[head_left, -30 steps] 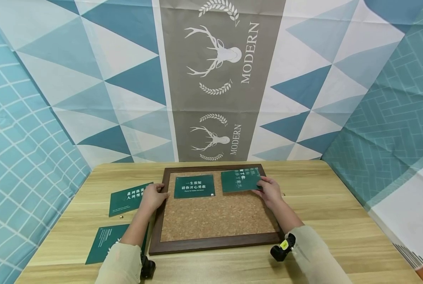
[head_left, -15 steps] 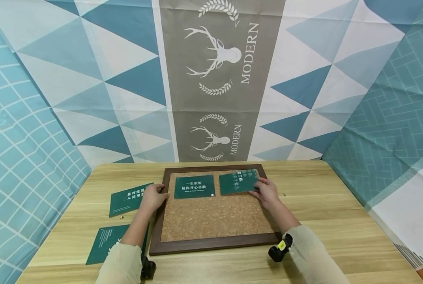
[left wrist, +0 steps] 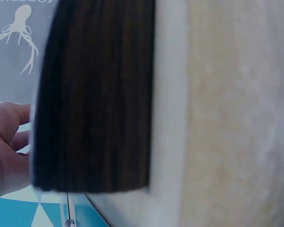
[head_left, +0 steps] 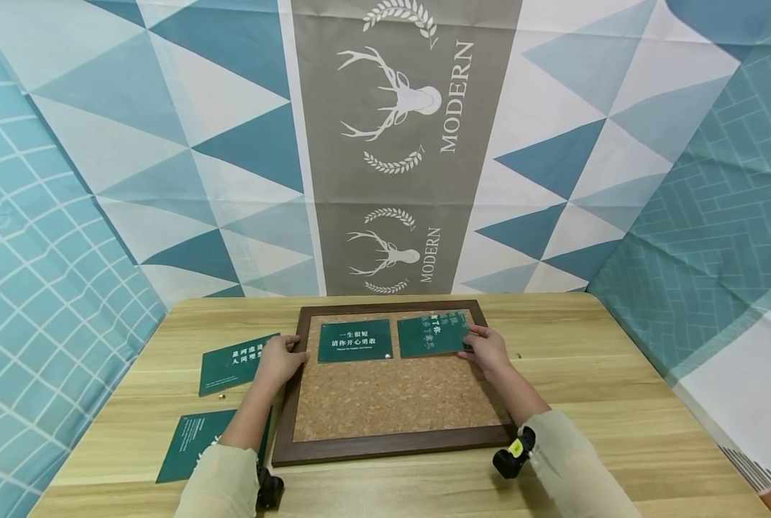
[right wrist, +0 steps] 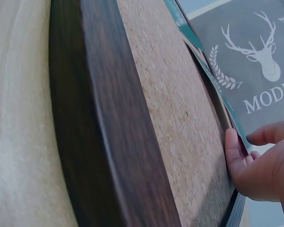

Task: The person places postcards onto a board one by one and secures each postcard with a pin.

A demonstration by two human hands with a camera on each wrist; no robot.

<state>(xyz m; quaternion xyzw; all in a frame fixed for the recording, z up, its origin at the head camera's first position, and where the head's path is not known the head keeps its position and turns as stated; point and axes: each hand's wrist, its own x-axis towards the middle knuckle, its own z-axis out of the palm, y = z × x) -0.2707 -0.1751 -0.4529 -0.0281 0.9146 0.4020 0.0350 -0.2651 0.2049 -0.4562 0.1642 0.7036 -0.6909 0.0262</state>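
A dark-framed cork board (head_left: 385, 403) lies on the wooden table. My left hand (head_left: 280, 360) holds its left frame edge; part of that hand is hidden behind the frame in the left wrist view. My right hand (head_left: 489, 350) pinches a green card (head_left: 431, 337) by its right edge, over the upper right of the cork. In the right wrist view the thumb and fingers meet at the card's edge, and a gap shows between card and cork. Another green card (head_left: 354, 341) with white lettering lies on the upper left of the cork, a small shiny pin (head_left: 388, 356) at its lower right corner.
Left of the board lie more green cards, one upper card (head_left: 226, 365) and one lower card (head_left: 188, 446), partly hidden by the left arm. A small pin (head_left: 222, 396) sits between them. Another tiny object (head_left: 518, 355) lies right of the board. A patterned backdrop (head_left: 385, 216) stands behind.
My right hand has shifted the green card slightly left and down over the cork, leaving it nearer the first card. The left hand has stayed on the frame.
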